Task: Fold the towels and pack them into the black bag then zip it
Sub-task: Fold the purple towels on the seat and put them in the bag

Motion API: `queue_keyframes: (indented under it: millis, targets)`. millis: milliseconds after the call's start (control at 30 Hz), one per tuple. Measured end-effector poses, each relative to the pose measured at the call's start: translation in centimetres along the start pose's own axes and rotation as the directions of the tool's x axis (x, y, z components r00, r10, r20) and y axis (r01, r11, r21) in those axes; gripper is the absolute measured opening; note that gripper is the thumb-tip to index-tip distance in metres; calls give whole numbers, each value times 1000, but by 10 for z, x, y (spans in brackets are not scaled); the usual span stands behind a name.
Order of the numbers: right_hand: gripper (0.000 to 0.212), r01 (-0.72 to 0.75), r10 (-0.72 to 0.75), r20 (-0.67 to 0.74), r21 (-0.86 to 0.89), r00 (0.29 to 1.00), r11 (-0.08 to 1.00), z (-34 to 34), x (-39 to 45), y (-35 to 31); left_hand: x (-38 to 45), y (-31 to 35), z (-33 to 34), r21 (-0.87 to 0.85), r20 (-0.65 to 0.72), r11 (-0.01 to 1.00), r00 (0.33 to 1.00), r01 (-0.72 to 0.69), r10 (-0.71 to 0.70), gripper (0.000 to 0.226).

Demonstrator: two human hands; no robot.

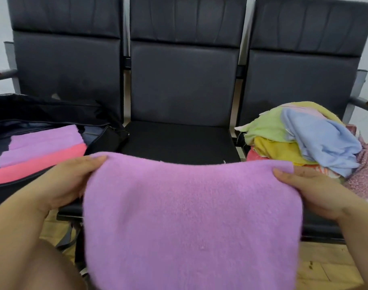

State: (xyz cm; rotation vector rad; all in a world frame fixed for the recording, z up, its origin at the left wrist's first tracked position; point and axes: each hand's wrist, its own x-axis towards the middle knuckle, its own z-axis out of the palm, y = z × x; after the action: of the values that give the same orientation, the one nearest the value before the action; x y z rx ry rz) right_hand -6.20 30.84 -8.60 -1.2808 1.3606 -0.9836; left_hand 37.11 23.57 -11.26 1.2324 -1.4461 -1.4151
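Head view: my left hand (61, 183) and right hand (317, 191) each pinch a top corner of the fuzzy purple towel (191, 222), which hangs flat at lower centre. I judge this mid-fold; next I would bring the corners together. The black bag (107, 135) lies open at left with folded towels (42, 151) inside; a soft crumpled pile (300, 139) waits at right.

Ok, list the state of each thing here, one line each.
purple towel: held up, hanging, not yet folded.
left hand: pinches the towel's left top corner.
right hand: pinches the right top corner.
black bag: open, unzipped, on the left seat.
packed towels: folded, lying in the bag.
towel pile: unfolded heap on the right seat.
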Motion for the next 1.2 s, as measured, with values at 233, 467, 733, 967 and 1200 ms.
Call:
queue_keyframes:
  millis: [233, 467, 733, 967, 1200]
  targets:
    - [36, -68, -159, -240, -727, 958, 684, -9, 58, 5, 41, 2, 14, 688, -386, 714, 899, 131, 207, 38]
    - [25, -158, -43, -378, -484, 925, 861, 3, 108, 7, 85, -7, 21, 303, -413, 941, 911, 148, -10, 31]
    - [83, -55, -143, -270, -611, 952, 789, 50, 151, 25, 131, -21, 65, 661, -193, 749, 974, 42, 115, 80]
    - [77, -124, 381, 28, -922, 924, 368, 79, 141, 24, 123, -23, 81, 953, -116, 200, 886, 226, -450, 84]
    - [93, -275, 271, -191, -907, 943, 318, 77, 170, 65, 136, -42, 78, 909, -132, 366, 971, 198, -197, 94]
